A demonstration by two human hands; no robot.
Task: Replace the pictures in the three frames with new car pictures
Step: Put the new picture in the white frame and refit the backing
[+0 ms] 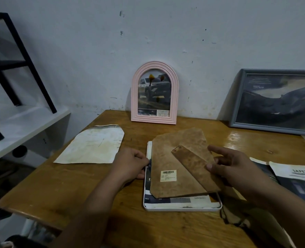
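A white frame lies face down on the wooden table, a car picture inside it. The brown backing board with a barcode label rests tilted on top, its stand flap raised. My left hand grips the frame's left edge. My right hand pinches the flap's right edge. A pink arched frame with a truck picture leans on the wall. A grey frame with a car picture leans at the right.
A stained, removed picture lies face down at the left of the table. Car brochure pages lie at the right edge. A black rack stands on a white shelf to the left. Crumpled paper sits near my right arm.
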